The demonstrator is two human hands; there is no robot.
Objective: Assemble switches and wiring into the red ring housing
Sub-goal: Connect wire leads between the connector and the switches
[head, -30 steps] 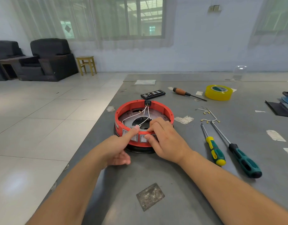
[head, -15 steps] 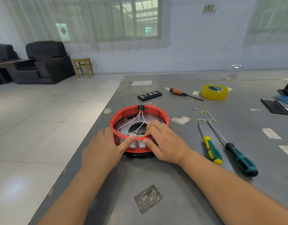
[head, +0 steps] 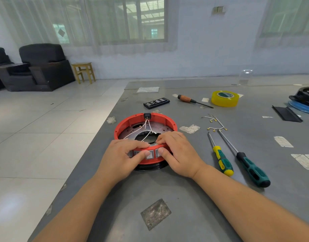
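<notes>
Currently I am holding the near wall of the red ring housing (head: 125,124) with both hands. My left hand (head: 118,159) is curling over the near rim, fingers on top and thumb pressing against a grey square switch (head: 149,154) set in the outer wall. My right hand (head: 180,152) is gripping the same stretch of wall just beside it, fingers hooking over the rim and thumb pressing on a second switch (head: 159,152). The two hands are sitting close together, nearly touching, both clamping the housing.

The housing is sitting on a black base on the grey counter (head: 194,198), near its left edge. White wires (head: 146,127) are running from a small black connector (head: 147,116) on the far rim down across the metal plate inside the ring.

To the right of the housing, two green-handled screwdrivers (head: 221,160) are lying side by side, and loose wire leads (head: 214,123) with small terminals are lying beyond their tips. Farther back are lying a black bit case (head: 156,103), a wooden-handled screwdriver (head: 187,99) and a roll of yellow tape (head: 225,98). A grey patch (head: 155,213) is showing on the counter between my forearms.
</notes>
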